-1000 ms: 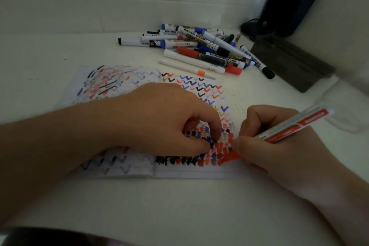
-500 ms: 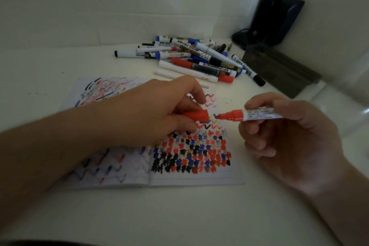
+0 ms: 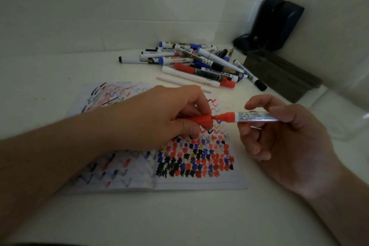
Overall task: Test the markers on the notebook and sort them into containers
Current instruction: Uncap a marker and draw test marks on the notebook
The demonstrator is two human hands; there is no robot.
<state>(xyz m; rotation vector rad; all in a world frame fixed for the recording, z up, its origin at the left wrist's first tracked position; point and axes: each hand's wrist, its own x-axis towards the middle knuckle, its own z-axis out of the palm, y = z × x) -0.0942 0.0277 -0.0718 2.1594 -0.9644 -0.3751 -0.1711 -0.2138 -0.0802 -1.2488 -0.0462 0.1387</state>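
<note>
Head view: left hand [image 3: 159, 118] reaches in from lower left, forearm crossing the left page, back of hand up, fingers curled, pinching a red plastic marker cap [image 3: 201, 121] between thumb and fingertips. Right hand [image 3: 285, 142] comes in from lower right, palm turned toward the camera, thumb and index finger pinching a white-barrelled red marker [image 3: 251, 117] held roughly level, other fingers loosely curled below it. Marker's red tip end points left and meets the cap opening; tip looks just entering the cap, seated or not cannot tell. Both hands hover above an open lined paper notebook [image 3: 195, 183] lying flat on the white tabletop [image 3: 179, 219], pages covered in red, blue and black zigzags and blots. Behind the notebook, a loose pile of whiteboard markers [image 3: 199, 62] with red, blue and black caps, some crossing each other. Right of the pile, a dark grey slatted tray [image 3: 279, 74]; behind it, a black device with cable [image 3: 275, 24] against the wall. Clear plastic container [image 3: 343, 118] at the right edge, blurry.
</note>
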